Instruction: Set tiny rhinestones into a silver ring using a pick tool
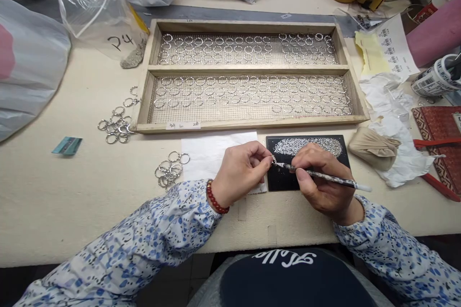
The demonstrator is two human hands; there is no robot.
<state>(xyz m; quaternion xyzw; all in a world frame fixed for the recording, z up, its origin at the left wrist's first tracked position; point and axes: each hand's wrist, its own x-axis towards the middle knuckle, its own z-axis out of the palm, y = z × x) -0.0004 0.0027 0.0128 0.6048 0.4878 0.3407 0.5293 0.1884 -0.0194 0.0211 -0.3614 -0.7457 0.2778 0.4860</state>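
My left hand (240, 170) pinches a small silver ring (274, 159) between thumb and forefinger, just over the left edge of a black tray (281, 180) strewn with tiny sparkling stones (306, 146). My right hand (319, 177) grips a thin speckled stick tool (334, 181) like a pen, its tip touching the ring. A white sheet (207, 153) lies under my left hand. Loose silver rings (170, 170) lie in a heap left of that sheet.
A two-row wooden frame with wire mesh (252, 124) holds several rows of rings beyond my hands. More rings (117, 124) sit by its left end. Plastic bags (93, 9) crowd the far left; crumpled paper (392, 120), label rolls (434, 81) and a beige pouch (372, 148) lie right.
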